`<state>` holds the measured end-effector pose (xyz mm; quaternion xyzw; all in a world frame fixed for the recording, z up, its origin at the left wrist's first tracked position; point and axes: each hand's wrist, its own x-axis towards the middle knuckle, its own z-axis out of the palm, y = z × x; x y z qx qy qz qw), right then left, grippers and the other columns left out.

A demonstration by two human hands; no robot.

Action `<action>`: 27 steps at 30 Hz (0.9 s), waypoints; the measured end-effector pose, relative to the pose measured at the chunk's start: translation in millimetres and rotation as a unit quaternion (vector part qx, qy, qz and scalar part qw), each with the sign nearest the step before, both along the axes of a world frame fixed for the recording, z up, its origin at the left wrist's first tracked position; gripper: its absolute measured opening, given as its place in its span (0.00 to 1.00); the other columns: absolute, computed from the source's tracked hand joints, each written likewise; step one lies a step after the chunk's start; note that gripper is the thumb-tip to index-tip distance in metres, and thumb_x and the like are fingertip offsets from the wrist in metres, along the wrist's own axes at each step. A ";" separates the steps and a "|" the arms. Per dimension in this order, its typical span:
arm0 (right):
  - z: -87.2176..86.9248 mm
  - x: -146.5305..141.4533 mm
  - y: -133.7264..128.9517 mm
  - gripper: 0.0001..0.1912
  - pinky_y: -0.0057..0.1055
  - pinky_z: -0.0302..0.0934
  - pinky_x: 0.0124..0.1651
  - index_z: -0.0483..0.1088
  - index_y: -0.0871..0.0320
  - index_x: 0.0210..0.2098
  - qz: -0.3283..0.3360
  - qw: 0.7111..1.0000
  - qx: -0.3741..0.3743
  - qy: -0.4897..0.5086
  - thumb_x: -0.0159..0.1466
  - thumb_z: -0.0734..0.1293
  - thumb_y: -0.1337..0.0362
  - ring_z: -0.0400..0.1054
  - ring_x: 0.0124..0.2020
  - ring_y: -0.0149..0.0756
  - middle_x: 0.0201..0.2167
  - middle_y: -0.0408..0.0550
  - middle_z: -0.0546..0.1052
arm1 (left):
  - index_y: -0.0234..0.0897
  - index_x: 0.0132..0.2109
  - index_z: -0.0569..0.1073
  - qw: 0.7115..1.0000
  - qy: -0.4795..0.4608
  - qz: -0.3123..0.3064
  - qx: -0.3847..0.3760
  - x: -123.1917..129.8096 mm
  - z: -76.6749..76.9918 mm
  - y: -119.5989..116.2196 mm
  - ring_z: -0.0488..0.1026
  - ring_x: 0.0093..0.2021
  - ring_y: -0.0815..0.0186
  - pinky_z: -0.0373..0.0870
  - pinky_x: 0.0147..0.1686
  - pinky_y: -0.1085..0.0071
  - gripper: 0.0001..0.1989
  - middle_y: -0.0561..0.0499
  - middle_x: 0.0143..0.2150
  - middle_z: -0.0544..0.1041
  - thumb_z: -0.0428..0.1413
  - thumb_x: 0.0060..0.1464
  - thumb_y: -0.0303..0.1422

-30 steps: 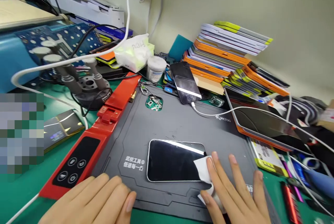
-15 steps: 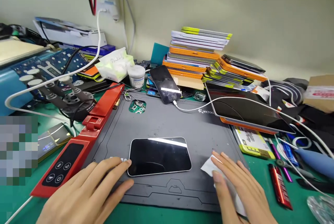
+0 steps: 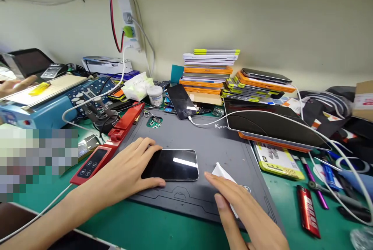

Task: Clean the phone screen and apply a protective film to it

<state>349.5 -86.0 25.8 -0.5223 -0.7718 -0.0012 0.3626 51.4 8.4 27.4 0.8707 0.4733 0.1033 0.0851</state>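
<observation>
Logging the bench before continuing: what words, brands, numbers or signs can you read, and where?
"WKT", the rest hidden by the dark flat tablet: grey flat mat.
Four round icons, unclear: black panel on red hinged bar.
Too small or blurred: white plastic jar, shiny red tube, yellow-edged flat box, black round stand, white-and-yellow soft pack, brown cardboard box.
Numbers: none legible.

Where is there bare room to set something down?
On the mat, between the phone under your left hand and the white cable behind it; the green table before the mat, between your left forearm and right hand. Crowded: along the wall, with the stack of cases, and at right, around the big dark screen.
</observation>
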 end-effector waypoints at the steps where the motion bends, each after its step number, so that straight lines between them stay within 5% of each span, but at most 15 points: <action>1: 4.9 3.8 4.9 0.21 0.30 0.71 0.65 0.66 0.51 0.70 0.025 0.999 0.006 -0.024 0.78 0.63 0.66 0.75 0.62 0.36 0.63 0.44 0.78 | 0.42 0.66 0.71 1.000 -0.002 -0.007 -0.010 -0.1 3.5 1.9 0.75 0.61 0.51 0.76 0.60 0.56 0.33 0.44 0.62 0.74 0.58 0.67 0.60; 4: 17.9 11.6 32.0 0.20 0.32 0.71 0.61 0.67 0.53 0.68 0.065 0.994 0.022 -0.083 0.79 0.61 0.65 0.76 0.59 0.35 0.62 0.45 0.78 | 0.44 0.66 0.69 0.999 -0.004 -0.017 -0.035 2.0 13.4 10.2 0.73 0.64 0.52 0.73 0.62 0.56 0.31 0.44 0.64 0.72 0.60 0.67 0.57; 8: 23.3 11.1 81.1 0.15 0.40 0.71 0.55 0.75 0.53 0.57 0.074 0.993 -0.048 -0.077 0.80 0.58 0.64 0.77 0.53 0.41 0.53 0.46 0.82 | 0.40 0.56 0.71 0.997 0.005 -0.013 -0.077 7.9 25.2 27.2 0.75 0.58 0.49 0.73 0.55 0.56 0.33 0.45 0.56 0.75 0.69 0.56 0.57; 13: 16.9 -0.6 121.4 0.11 0.34 0.70 0.44 0.74 0.51 0.46 0.073 0.986 -0.145 -0.031 0.79 0.60 0.60 0.75 0.41 0.35 0.43 0.43 0.81 | 0.40 0.50 0.71 0.989 0.000 -0.037 -0.141 10.3 34.8 49.0 0.76 0.50 0.53 0.71 0.47 0.62 0.35 0.50 0.49 0.75 0.75 0.46 0.57; 17: 8.9 -5.2 129.5 0.11 0.30 0.67 0.37 0.73 0.51 0.42 0.082 0.978 -0.193 0.015 0.79 0.60 0.61 0.74 0.35 0.32 0.37 0.41 0.78 | 0.42 0.49 0.71 0.984 -0.028 -0.041 -0.170 6.4 32.9 57.8 0.76 0.48 0.56 0.71 0.43 0.66 0.36 0.52 0.49 0.75 0.76 0.43 0.56; 27: -5.8 6.2 121.0 0.08 0.28 0.68 0.46 0.73 0.47 0.44 0.103 0.971 -0.208 0.061 0.79 0.64 0.58 0.73 0.43 0.31 0.42 0.39 0.77 | 0.44 0.46 0.68 0.973 -0.088 0.013 -0.215 -1.8 6.3 63.2 0.72 0.42 0.60 0.68 0.37 0.68 0.36 0.54 0.46 0.72 0.78 0.41 0.54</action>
